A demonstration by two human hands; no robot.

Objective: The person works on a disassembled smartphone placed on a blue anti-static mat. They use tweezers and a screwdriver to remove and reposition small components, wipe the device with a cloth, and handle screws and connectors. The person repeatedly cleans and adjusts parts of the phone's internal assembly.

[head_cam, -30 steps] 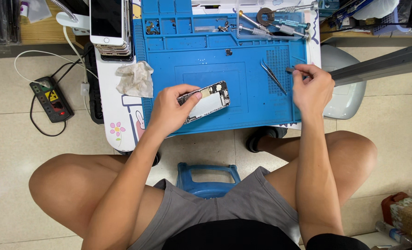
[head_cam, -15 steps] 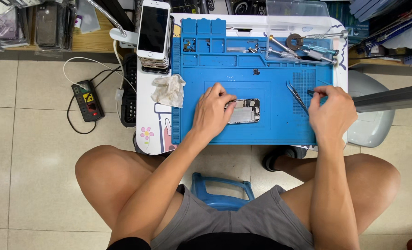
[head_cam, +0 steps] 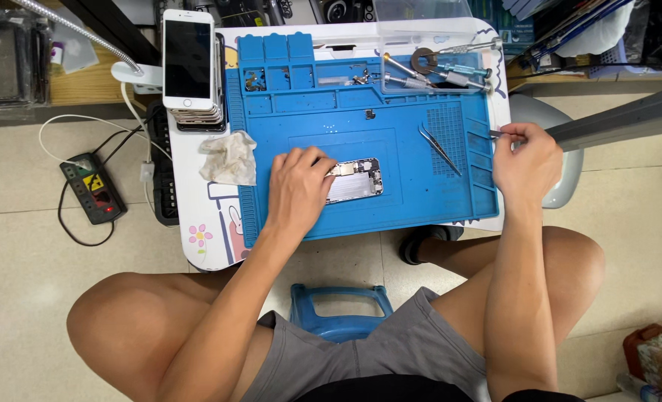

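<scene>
The opened phone was seen lying face down near the middle of the blue work mat, its exposed inner parts turned up, and it was pinned at its nine o'clock end by the left hand, whose fingers were spread flat over that end rather than curled round it. At three o'clock from the phone, at the mat's edge, the right hand was raised with its fingers pinched on a thin metal tool, most of which was hidden; what kind it was could not be told. A pair of tweezers lay loose between the two hands, and screwdrivers were laid at twelve o'clock. A stack of phones and a crumpled tissue rested on the tabletop towards ten o'clock. The step would be judged best done with steady downward pressure kept on the phone, so that it could not slide, and with the tool brought in low and slowly.
</scene>
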